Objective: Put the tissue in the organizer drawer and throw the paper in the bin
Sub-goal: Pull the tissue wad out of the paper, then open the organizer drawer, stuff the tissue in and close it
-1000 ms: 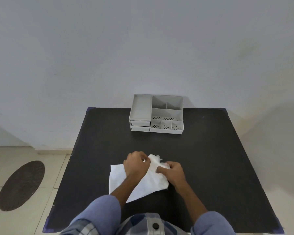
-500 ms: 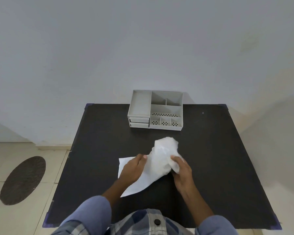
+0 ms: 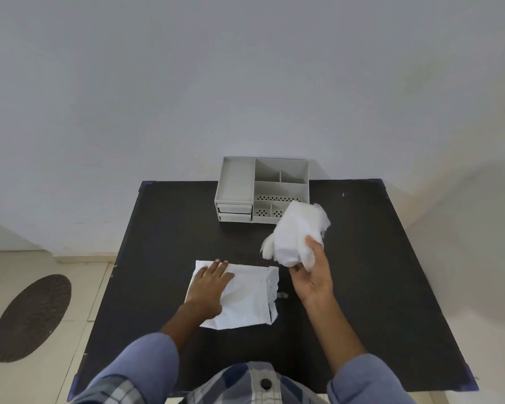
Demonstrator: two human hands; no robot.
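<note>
My right hand [image 3: 312,275] holds a crumpled white tissue [image 3: 296,231] lifted above the black table, just in front of the organizer's right side. My left hand [image 3: 209,284] lies flat, fingers spread, on a white sheet of paper [image 3: 245,298] that rests on the table's middle. The grey organizer [image 3: 263,189] stands at the table's far edge against the wall. Its two small drawers [image 3: 234,212] at the lower left are both shut. No bin is in view.
The black table [image 3: 362,287] has purple corner caps. A small dark scrap [image 3: 282,295] lies right of the paper. On the tiled floor to the left lies a dark oval mat [image 3: 29,316]. A pale wall rises behind the table.
My right hand has lifted the tissue off the paper, up and to the right toward the organizer. My left hand has flattened onto the paper, which now lies spread out.
</note>
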